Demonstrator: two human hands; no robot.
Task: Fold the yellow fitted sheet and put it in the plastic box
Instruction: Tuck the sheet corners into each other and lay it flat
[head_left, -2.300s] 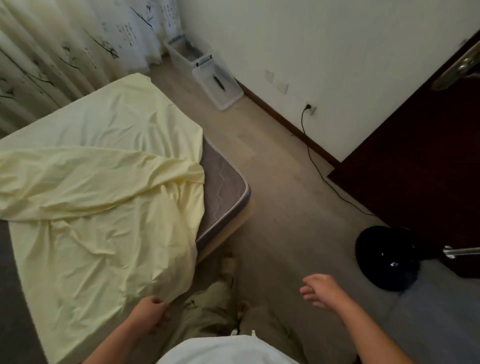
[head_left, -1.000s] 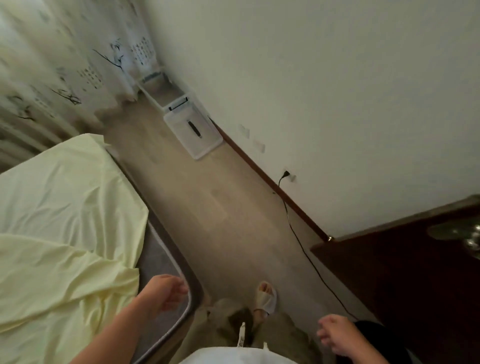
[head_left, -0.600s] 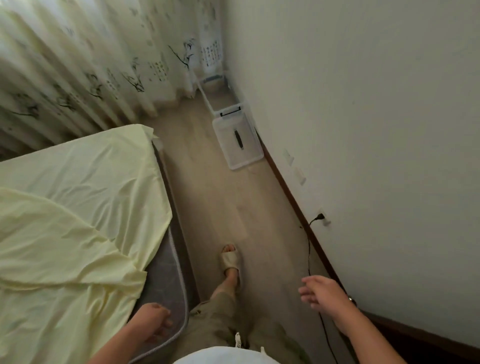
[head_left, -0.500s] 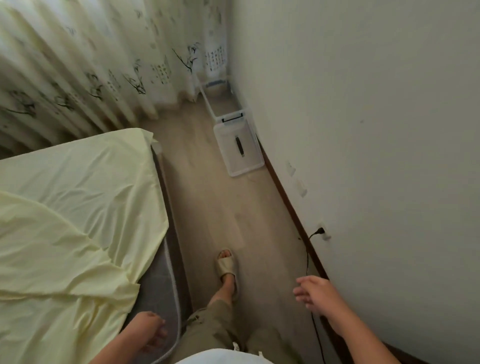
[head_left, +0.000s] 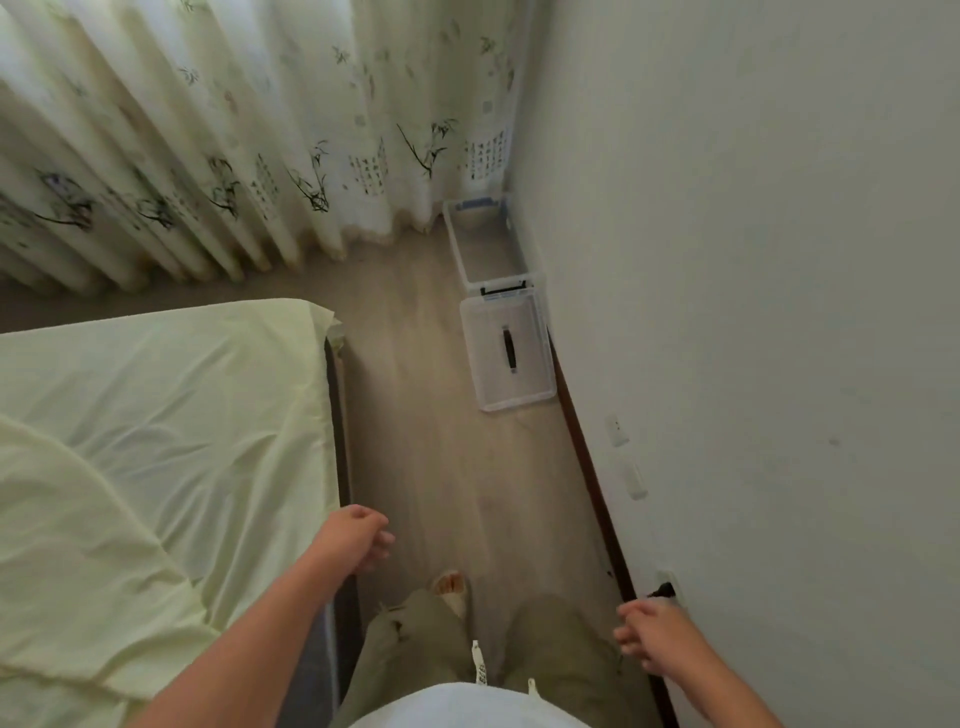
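Observation:
The yellow fitted sheet (head_left: 156, 441) covers the mattress at the left, with one side folded back over itself in loose creases near me. The clear plastic box (head_left: 488, 249) stands open on the floor by the wall, far ahead, and its lid (head_left: 508, 353) with a black handle lies flat just in front of it. My left hand (head_left: 358, 535) hangs over the bed's right edge, fingers loosely curled and apart, holding nothing. My right hand (head_left: 649, 636) hovers low near the wall, fingers apart and empty.
A narrow strip of wooden floor (head_left: 447, 467) runs between the bed and the white wall (head_left: 753, 312). Patterned curtains (head_left: 234, 145) hang across the far end. A plug sits in a wall socket (head_left: 665, 590) near my right hand. My legs and a slipper (head_left: 452, 587) show below.
I let go of the sheet's edge and walked along the bed's side towards the curtains. The box and lid are closer, and my left hand has risen beside the mattress edge.

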